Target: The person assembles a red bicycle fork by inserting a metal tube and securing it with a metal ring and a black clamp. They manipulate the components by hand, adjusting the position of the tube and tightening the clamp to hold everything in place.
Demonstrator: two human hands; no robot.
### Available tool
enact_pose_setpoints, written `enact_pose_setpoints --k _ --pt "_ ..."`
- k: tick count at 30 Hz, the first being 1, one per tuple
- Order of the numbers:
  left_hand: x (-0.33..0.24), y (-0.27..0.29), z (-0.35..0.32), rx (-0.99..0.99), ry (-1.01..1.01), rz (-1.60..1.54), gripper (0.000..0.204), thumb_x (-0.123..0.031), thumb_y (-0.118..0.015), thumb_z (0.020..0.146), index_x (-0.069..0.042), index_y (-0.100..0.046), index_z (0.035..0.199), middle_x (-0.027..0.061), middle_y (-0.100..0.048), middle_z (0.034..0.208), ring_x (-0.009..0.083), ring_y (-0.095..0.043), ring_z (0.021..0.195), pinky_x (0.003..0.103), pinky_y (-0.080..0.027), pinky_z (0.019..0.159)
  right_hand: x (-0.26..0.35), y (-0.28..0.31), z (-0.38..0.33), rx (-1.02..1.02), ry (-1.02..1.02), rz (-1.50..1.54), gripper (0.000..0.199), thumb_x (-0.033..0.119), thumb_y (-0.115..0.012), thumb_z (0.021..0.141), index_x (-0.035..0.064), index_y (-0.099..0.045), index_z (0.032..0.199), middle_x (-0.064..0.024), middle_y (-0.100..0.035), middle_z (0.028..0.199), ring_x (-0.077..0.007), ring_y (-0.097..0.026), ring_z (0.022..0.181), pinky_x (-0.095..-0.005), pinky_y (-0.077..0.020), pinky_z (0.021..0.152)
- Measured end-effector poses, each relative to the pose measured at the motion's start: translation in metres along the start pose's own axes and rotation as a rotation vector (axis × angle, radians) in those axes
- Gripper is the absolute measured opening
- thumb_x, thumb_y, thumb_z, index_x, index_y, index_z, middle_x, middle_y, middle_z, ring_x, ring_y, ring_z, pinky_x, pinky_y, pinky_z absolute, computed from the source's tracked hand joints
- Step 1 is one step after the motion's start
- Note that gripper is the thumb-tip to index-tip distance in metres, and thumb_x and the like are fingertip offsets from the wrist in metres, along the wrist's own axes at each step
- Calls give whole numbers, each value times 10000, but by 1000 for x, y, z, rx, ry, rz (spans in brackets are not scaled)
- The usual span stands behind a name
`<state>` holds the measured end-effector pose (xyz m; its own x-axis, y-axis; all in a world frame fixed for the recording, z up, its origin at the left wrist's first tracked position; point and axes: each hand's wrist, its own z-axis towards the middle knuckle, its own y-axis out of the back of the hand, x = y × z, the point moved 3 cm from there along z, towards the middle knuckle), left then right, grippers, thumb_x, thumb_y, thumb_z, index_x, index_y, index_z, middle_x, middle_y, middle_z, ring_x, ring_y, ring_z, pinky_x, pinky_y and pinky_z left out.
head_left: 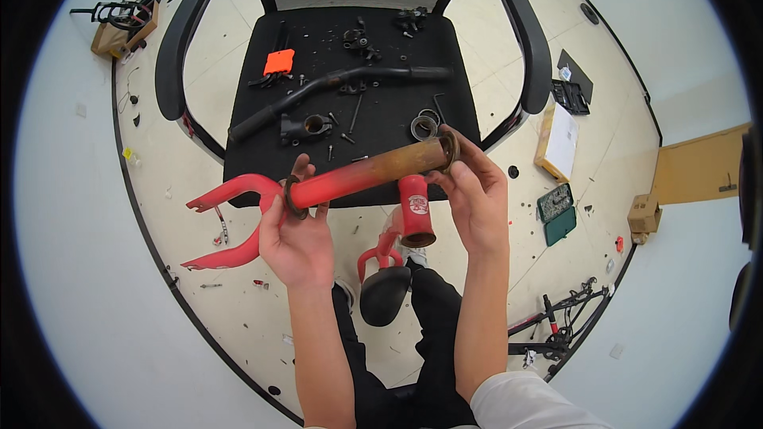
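Red bike fork (318, 187) w/ rusty steerer tube is held level in the air, just in front of the office chair's seat (262, 123) front edge & above the person's knees. Left hand (296, 234) is wrapped round the crown end, fingers closed on the tube right by a dark ring (291, 197); right hand (470, 191) has fingers pinched on the bearing cup (450, 151) at the tube's rusty tip. Paint goes red at the crown, fading to brown rust toward the tip; 2 curved red blades point left. Below it, between the arms, a red frame head tube (415, 213) stands up, w/ a black saddle (383, 294) lower down. On the seat: 1 black handlebar (342, 83) across the middle, 1 black stem (306, 127) near the front edge, 2 rings (425, 123) toward the front right corner, 1 orange tool (279, 61) toward the back left, plus small bolts scattered, too many & too small to count. Floor, right of the chair: 1 cardboard box (560, 143), 1 green case (556, 213), 1 black tray (571, 95). Nothing sits between the hands & the fork.
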<state>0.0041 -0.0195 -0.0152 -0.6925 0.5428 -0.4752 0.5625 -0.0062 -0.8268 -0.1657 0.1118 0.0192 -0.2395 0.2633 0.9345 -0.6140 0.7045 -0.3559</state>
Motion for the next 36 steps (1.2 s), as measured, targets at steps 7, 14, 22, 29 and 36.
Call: enact_pose_setpoints --k 7,14,22,29,36 --pt "-4 1 -1 -3 -28 59 274 -239 -448 931 -63 -616 1057 191 -508 1369 232 -462 1279 420 -310 1068 -1 -3 2 84 4 -79 519 86 -612 876 -77 -485 1353 -167 -589 1266 -205 -606 1096 -343 -532 888" --pt "-4 3 0 -12 -24 85 254 -239 -459 919 -73 -606 1042 190 -525 1349 231 -471 1267 420 -312 1061 2 -1 4 184 60 -141 549 108 -632 877 -69 -471 1370 -171 -560 1291 -215 -588 1117 -343 -523 900" --pt "-8 7 0 -53 -2 152 216 -217 -472 900 -67 -555 1033 193 -570 1285 238 -490 1242 423 -316 1057 6 6 3 263 -23 -271 474 33 -646 883 -43 -524 1335 -97 -549 1253 -179 -586 1094 -301 -468 965" --pt "-10 8 -1 -61 37 177 227 -226 -473 894 -54 -542 1026 188 -577 1267 245 -496 1233 428 -313 1059 11 10 -1 340 -26 -324 456 -8 -668 853 -28 -568 1297 -79 -566 1204 -165 -598 1056 -290 -486 938" --pt "-8 9 -6 -94 69 88 271 -242 -470 893 -38 -579 1034 174 -579 1259 250 -490 1245 438 -303 1068 9 5 -2 309 24 -262 464 -27 -703 806 -27 -605 1260 -78 -592 1129 -159 -614 1008 -285 -501 918"
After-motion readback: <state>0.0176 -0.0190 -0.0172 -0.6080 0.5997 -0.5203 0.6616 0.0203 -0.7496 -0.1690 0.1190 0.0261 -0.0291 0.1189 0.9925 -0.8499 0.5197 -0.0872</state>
